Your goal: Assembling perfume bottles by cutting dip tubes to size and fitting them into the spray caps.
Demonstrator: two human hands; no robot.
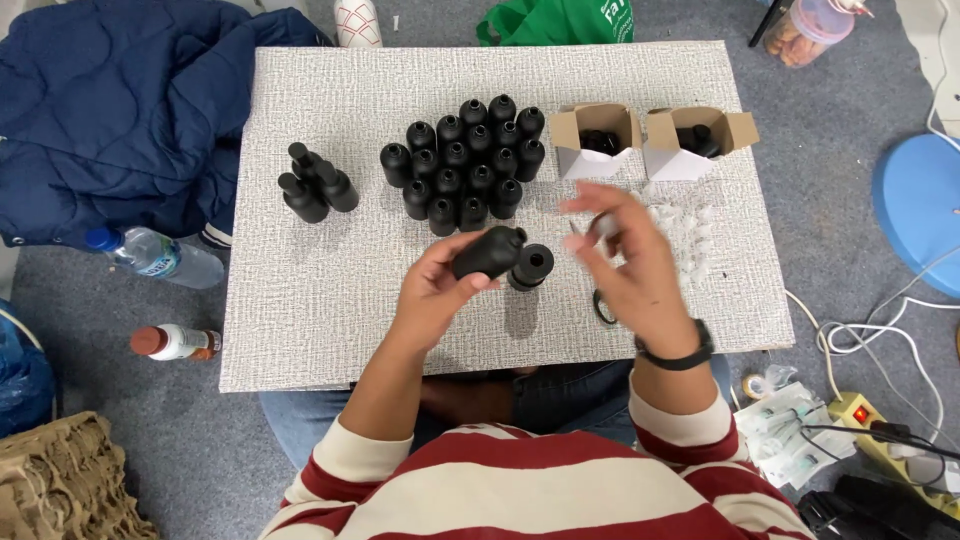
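Observation:
My left hand (pixel 438 290) grips a small black bottle (pixel 488 252), tilted on its side over the grey textured board (pixel 300 300). A black cap (pixel 532 266) sits just right of the bottle's neck, touching or very near it. My right hand (pixel 630 265) is blurred beside it, fingers spread, pinching a small pale part (pixel 603 226) at the fingertips. Several upright black bottles (pixel 466 165) stand clustered at the board's middle back. Three capped black bottles (pixel 315 185) stand to the left.
Two open cardboard boxes (pixel 598 138) (pixel 695 140) with black parts sit at the back right, small clear pieces (pixel 685 235) in front of them. A dark ring (pixel 603 308) lies under my right hand. A blue jacket (pixel 110 110), plastic bottles (pixel 160 255) and a power strip (pixel 880 425) surround the board.

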